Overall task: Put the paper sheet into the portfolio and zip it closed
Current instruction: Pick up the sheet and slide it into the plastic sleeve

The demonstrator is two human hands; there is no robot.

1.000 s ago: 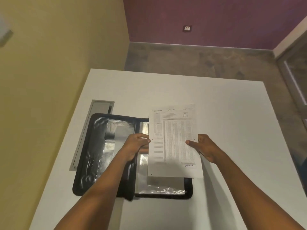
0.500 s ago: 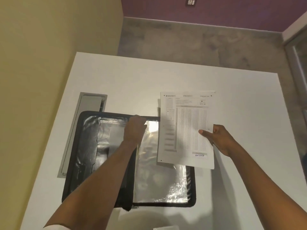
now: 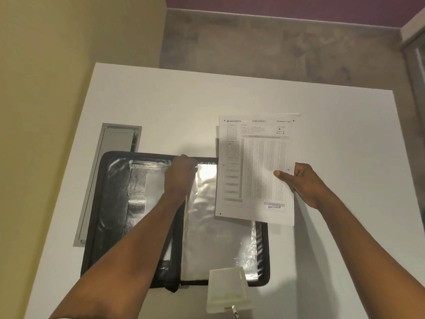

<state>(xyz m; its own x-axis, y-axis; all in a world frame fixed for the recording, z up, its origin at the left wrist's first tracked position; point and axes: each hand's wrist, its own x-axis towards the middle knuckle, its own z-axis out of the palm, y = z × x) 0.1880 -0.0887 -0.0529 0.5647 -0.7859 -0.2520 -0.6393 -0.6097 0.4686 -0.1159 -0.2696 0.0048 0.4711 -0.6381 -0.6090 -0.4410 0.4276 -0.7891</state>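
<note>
A black zip portfolio [image 3: 108, 203] lies open on the white table, its shiny clear plastic sleeves [image 3: 218, 245] facing up. My left hand [image 3: 180, 174] reaches to the top of the middle fold, fingers curled over the upper edge of a sleeve there. My right hand [image 3: 301, 183] pinches the right edge of a printed paper sheet [image 3: 256, 169], thumb on top. The sheet hovers over the portfolio's upper right corner and hides it.
A grey cable-tray cover [image 3: 101, 180] is set into the white table [image 3: 184, 100] left of the portfolio. A pale translucent tag [image 3: 227, 288] hangs in the foreground near the bottom edge. A yellow wall runs along the left; grey floor lies beyond the far table edge.
My left hand let go of the sheet's left edge and moved up to the portfolio's top sleeve edge. My right hand carried the sheet rightward and up.
</note>
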